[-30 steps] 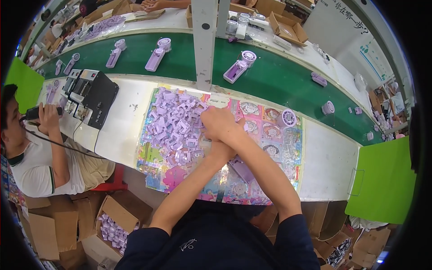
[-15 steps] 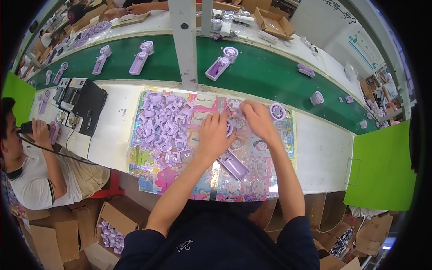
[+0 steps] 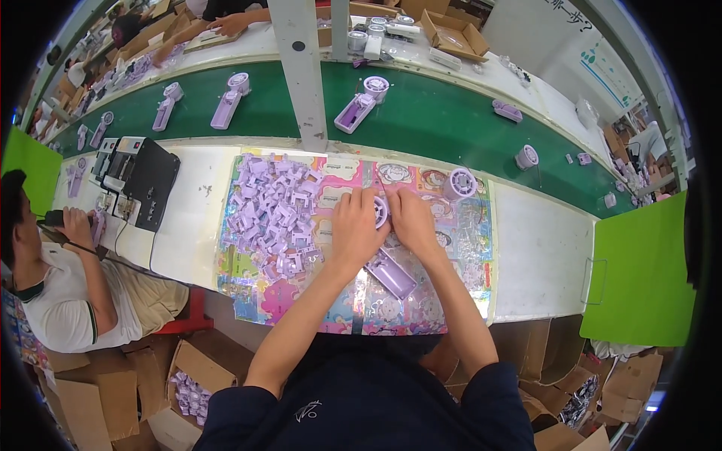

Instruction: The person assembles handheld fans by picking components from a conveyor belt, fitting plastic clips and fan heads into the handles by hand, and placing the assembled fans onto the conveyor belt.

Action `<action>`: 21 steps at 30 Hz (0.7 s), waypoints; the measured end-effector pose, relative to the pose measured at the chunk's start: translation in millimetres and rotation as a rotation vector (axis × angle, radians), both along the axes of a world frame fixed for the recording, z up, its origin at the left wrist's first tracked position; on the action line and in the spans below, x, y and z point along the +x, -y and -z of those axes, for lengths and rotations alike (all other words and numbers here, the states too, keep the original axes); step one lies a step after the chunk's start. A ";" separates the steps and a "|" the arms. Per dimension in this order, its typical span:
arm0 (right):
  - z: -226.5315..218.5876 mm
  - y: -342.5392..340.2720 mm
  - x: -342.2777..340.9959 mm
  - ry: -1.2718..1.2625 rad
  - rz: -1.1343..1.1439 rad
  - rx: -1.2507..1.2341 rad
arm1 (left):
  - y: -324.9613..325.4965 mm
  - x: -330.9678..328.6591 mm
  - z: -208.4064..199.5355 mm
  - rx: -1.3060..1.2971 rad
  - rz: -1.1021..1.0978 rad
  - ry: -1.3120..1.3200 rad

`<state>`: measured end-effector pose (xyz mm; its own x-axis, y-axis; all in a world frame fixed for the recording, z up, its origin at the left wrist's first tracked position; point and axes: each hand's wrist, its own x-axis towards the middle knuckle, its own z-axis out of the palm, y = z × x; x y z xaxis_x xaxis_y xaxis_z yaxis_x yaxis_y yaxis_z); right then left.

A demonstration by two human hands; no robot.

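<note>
Between my hands lies a lilac handheld fan housing, its long hollow handle (image 3: 391,274) tilted toward me on the colourful mat (image 3: 346,304). My left hand (image 3: 356,228) is closed round the left side of its round head (image 3: 381,213). On the other side, my right hand (image 3: 412,222) has its fingers bent and pressed together against the head. Whatever those right fingertips hold is hidden. A thin red wire rises just beyond the head. To the left spreads a pile of small lilac plastic parts (image 3: 274,210). Another round lilac fan head (image 3: 460,183) rests right of my right hand.
Behind the mat runs a green conveyor belt (image 3: 436,105) carrying several lilac fan housings. A metal post (image 3: 299,75) stands at the mat's far edge. A black machine (image 3: 139,180) sits at left, near a seated co-worker (image 3: 83,293). Cardboard boxes (image 3: 113,391) stand below.
My right hand has come left and nearer, from the mat's far part to the fan head. My left hand stays on the housing.
</note>
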<state>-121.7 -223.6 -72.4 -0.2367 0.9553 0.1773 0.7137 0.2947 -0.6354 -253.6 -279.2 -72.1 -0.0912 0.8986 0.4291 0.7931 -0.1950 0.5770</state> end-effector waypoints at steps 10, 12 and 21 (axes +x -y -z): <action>-24.5 20.4 2.6 -0.338 -0.039 -0.131 | 4.3 -18.5 -5.3 -0.162 0.170 0.584; -26.9 28.3 1.3 -0.367 -0.077 0.000 | 1.0 -27.6 -4.0 -0.235 0.318 0.858; -65.5 62.7 8.9 -0.829 -0.204 -0.309 | 19.6 -27.1 -30.9 -0.159 0.370 1.120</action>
<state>-112.8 -286.4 -6.9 -0.3173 0.9421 0.1087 -0.0551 0.0961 -0.9938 -280.7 -298.8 -41.3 -0.0684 0.9852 0.1571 -0.2569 -0.1696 0.9514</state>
